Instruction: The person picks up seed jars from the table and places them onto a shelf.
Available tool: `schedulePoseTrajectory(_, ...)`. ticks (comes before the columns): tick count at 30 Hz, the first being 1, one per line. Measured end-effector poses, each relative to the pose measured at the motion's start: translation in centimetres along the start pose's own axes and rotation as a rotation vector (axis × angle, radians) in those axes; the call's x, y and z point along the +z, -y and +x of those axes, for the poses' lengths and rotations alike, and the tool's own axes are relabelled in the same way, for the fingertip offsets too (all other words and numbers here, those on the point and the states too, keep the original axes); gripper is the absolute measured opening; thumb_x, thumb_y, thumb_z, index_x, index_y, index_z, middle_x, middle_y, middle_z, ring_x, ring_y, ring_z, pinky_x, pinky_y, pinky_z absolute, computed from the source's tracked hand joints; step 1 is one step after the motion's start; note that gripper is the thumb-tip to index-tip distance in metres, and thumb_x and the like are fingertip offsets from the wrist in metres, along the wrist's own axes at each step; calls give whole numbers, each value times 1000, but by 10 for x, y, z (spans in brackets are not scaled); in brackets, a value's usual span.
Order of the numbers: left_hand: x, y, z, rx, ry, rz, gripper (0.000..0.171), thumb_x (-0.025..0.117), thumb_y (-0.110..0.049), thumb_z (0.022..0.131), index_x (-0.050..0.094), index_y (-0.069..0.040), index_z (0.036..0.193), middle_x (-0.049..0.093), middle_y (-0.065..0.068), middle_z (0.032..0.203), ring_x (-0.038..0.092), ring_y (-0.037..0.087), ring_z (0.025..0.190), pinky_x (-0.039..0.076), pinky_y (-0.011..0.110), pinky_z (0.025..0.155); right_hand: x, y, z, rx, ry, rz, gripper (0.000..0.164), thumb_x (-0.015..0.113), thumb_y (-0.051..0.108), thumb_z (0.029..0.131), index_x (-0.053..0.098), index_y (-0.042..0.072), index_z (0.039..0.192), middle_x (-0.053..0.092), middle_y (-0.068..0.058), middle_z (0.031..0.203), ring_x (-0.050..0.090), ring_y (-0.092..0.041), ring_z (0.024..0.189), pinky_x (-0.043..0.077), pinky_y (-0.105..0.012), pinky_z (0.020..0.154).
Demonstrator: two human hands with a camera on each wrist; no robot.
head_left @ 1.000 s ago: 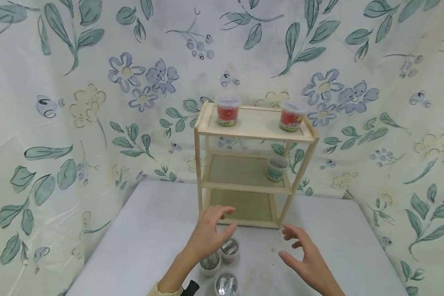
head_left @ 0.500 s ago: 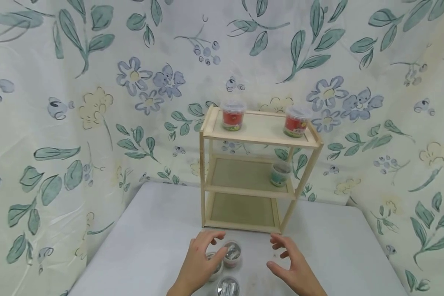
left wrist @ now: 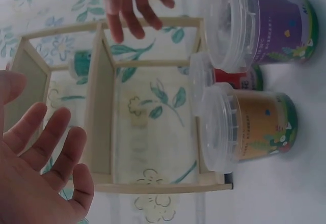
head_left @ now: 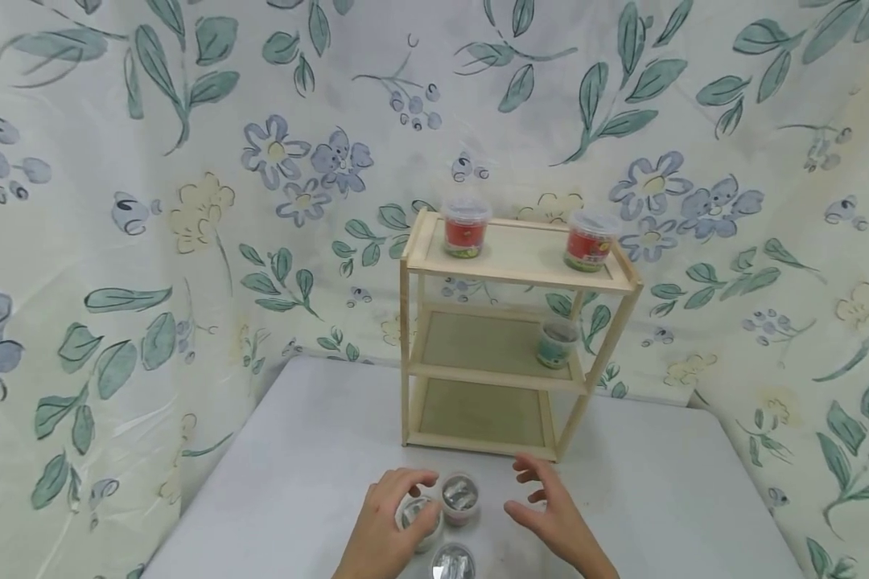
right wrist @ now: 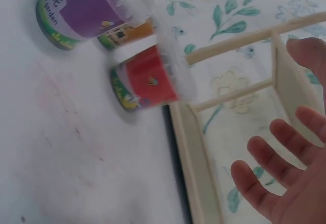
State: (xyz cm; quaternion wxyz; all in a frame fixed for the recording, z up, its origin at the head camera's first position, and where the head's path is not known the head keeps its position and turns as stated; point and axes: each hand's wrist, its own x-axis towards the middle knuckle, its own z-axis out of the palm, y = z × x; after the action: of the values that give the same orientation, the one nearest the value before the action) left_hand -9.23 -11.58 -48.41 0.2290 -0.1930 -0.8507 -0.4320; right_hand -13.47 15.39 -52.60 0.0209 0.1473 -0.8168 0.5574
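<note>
My left hand (head_left: 389, 519) hovers over the near part of the table with fingers loosely bent and nothing in it. Apart from it to the right, my right hand (head_left: 550, 515) is likewise relaxed and holds nothing. Between and below them stand three lidded tubs: a red tub (right wrist: 151, 79) nearest the rack, an orange tub (left wrist: 260, 126) close to the left hand, and a purple tub (left wrist: 282, 23) nearest the person. In the head view their clear lids show silvery contents, and the left hand partly covers the orange tub.
Behind the hands stands a three-level wooden rack (head_left: 496, 376). Two red tubs (head_left: 465, 233) (head_left: 589, 245) sit on its top, and a teal tub (head_left: 556, 346) stands at the right of the middle shelf. A flower-patterned cloth (head_left: 210, 121) hangs behind the white table (head_left: 304, 450).
Both hands have drawn down and back from the rack toward the near tubs, and the right hand has also come leftward. The head view has shifted slightly.
</note>
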Motion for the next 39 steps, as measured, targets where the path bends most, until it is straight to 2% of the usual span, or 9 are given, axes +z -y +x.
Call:
schedulePoseTrajectory(5, -3, -2, -2, 38, -14, -10, 30, 70, -15, 86, 66, -24, 114, 66, -14, 105, 56, 6, 86, 41, 31, 75, 13, -15, 4, 39, 50, 12, 63, 77, 12, 84, 49, 12, 140, 54, -13, 129, 52, -24, 111, 47, -30, 80)
schedulePoseTrajectory(10, -8, -1, -5, 90, -57, -6, 35, 72, -11, 82, 66, -24, 114, 66, -15, 105, 57, 7, 84, 42, 31, 74, 25, -28, 7, 14, 83, -19, 66, 78, 14, 81, 48, 7, 139, 53, -14, 130, 52, -23, 111, 46, -29, 80)
schedulePoseTrajectory(14, -12, 0, -6, 99, -75, 0, 37, 73, -10, 81, 66, -24, 114, 66, -14, 104, 57, 7, 84, 42, 30, 74, 35, -34, 9, -33, 88, -25, 70, 79, 15, 80, 46, 3, 140, 53, -16, 130, 52, -23, 109, 46, -28, 78)
schedulePoseTrajectory(17, -14, 0, -6, 79, -71, 6, 36, 73, -11, 81, 66, -25, 114, 65, -16, 105, 57, 6, 85, 42, 30, 75, 41, -36, 9, -48, 99, -28, 72, 80, 16, 79, 44, 2, 140, 52, -19, 130, 53, -27, 109, 47, -29, 78)
schedulePoseTrajectory(23, -16, 0, -10, 9, -59, 17, 35, 73, -12, 82, 66, -28, 113, 65, -18, 105, 57, 5, 86, 42, 31, 75, 49, -40, 10, 4, 144, -56, 78, 80, 20, 78, 42, 0, 143, 53, -18, 132, 53, -34, 111, 45, -31, 80)
schedulePoseTrajectory(30, -18, 2, -13, -17, -76, 28, 35, 74, -12, 82, 67, -29, 112, 66, -17, 103, 56, 3, 86, 42, 31, 75, 56, -46, 12, -18, 202, -89, 78, 79, 25, 80, 40, 1, 144, 53, -16, 133, 53, -29, 112, 47, -34, 83)
schedulePoseTrajectory(39, -24, 2, -14, -75, -74, 29, 33, 75, -14, 82, 68, -28, 111, 65, -19, 104, 56, 3, 87, 42, 31, 75, 66, -48, 19, -36, 197, -127, 84, 83, 23, 76, 40, 1, 144, 54, -15, 131, 54, -25, 108, 47, -35, 89)
